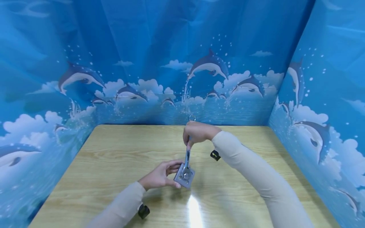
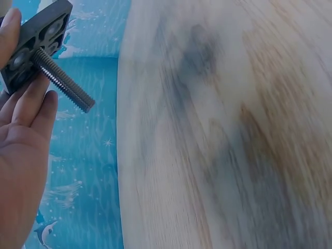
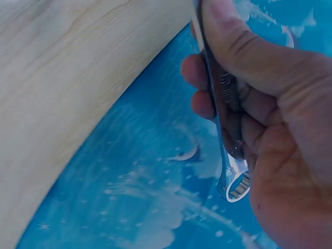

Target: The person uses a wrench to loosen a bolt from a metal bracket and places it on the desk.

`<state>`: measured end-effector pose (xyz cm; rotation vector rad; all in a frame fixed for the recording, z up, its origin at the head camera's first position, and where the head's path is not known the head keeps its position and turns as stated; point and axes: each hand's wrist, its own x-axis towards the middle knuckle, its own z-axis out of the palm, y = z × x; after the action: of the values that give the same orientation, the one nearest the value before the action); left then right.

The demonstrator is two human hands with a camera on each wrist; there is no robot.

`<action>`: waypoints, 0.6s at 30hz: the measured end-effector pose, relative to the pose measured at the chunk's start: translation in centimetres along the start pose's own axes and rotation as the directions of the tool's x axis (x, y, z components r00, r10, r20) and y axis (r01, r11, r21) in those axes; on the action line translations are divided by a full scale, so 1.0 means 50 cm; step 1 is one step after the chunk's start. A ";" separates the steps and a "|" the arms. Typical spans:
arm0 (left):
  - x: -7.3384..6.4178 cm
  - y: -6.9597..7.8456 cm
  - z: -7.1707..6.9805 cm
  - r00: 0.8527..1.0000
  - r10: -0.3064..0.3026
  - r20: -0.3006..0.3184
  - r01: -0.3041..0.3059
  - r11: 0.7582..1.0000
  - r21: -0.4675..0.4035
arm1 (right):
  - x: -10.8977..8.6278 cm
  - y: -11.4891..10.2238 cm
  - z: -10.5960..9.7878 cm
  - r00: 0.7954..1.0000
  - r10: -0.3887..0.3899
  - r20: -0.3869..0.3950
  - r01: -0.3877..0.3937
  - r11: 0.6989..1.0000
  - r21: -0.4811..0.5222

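My left hand (image 1: 158,176) holds a small grey square plate (image 1: 178,179) by its edge, thumb on the near side and fingers on the far side. A threaded bolt (image 2: 63,79) passes through the plate and sticks out underneath in the left wrist view. On the plate's upper face, the ring end of a metal wrench (image 1: 187,157) sits around the bolt's head (image 1: 186,175). My right hand (image 1: 198,131) grips the wrench's shank above the plate. Its other ring end shows past that hand in the head and right wrist views. The gripping fingers hide part of the shank.
The light wooden table (image 1: 119,152) lies beneath both hands. Blue dolphin-printed sheeting (image 1: 159,63) stands at its back and sides. Black wrist-camera mounts (image 1: 144,211) show at both sleeves.
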<state>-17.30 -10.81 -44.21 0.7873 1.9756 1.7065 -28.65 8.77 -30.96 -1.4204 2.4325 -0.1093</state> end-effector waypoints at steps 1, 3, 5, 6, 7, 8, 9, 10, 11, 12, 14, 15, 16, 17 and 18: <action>0.001 -0.001 0.001 1.000 -0.001 0.011 0.001 1.000 -0.001 | 0.002 -0.008 -0.004 1.000 0.006 0.007 -0.006 0.999 -0.039; 0.004 -0.005 0.001 1.000 0.008 0.029 -0.008 1.000 0.002 | 0.007 -0.019 -0.009 1.000 0.018 0.020 -0.016 0.996 -0.086; 0.006 -0.005 0.001 0.999 0.011 0.041 -0.011 1.000 0.006 | 0.009 -0.026 -0.013 0.999 0.031 0.032 -0.027 0.994 -0.109; 0.006 -0.006 0.001 0.999 0.013 0.046 -0.013 1.000 0.009 | 0.009 -0.027 -0.014 0.999 0.037 0.035 -0.033 0.993 -0.114; 0.007 -0.005 0.001 0.999 0.012 0.048 -0.013 1.000 0.011 | 0.009 -0.027 -0.013 0.998 0.043 0.037 -0.039 0.993 -0.110; 0.008 -0.006 0.000 0.999 0.013 0.052 -0.014 1.000 0.014 | 0.009 -0.027 -0.012 0.998 0.047 0.040 -0.042 0.994 -0.102; 0.008 -0.005 0.000 0.998 0.014 0.057 -0.015 1.000 0.014 | 0.008 -0.026 -0.010 0.998 0.049 0.043 -0.045 0.995 -0.092; 0.008 -0.005 0.000 0.998 0.011 0.063 -0.012 1.000 0.012 | 0.008 -0.023 -0.008 0.998 0.050 0.048 -0.047 0.996 -0.078; 0.008 -0.004 0.000 0.997 0.013 0.070 -0.014 1.000 0.011 | 0.007 -0.020 -0.005 0.998 0.047 0.051 -0.044 0.997 -0.062; 0.008 -0.003 -0.001 0.997 0.012 0.078 -0.013 1.000 0.011 | 0.006 -0.016 -0.001 0.998 0.043 0.055 -0.041 0.998 -0.043; 0.007 -0.003 -0.001 0.996 0.010 0.093 -0.011 1.000 0.006 | 0.002 -0.006 0.005 0.998 0.034 0.057 -0.034 0.999 -0.006; 0.006 -0.003 -0.002 0.995 0.008 0.099 -0.008 1.000 0.004 | -0.001 0.000 0.008 0.998 0.035 0.052 -0.035 0.999 0.014; 0.005 -0.003 -0.003 0.995 0.003 0.101 -0.003 1.000 -0.002 | -0.005 0.007 0.010 0.998 0.037 0.043 -0.038 0.999 0.035; 0.003 -0.004 -0.004 0.995 0.005 0.102 -0.005 1.000 -0.006 | -0.010 0.015 0.011 0.999 0.044 0.030 -0.046 0.997 0.065; 0.002 -0.004 -0.005 0.995 0.007 0.102 -0.006 1.000 -0.012 | -0.017 0.024 0.013 0.998 0.055 0.012 -0.056 0.994 0.098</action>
<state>-17.57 -10.93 -44.38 0.8600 1.8957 1.6462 -29.08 10.17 -31.63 -1.3071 2.4217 -0.2058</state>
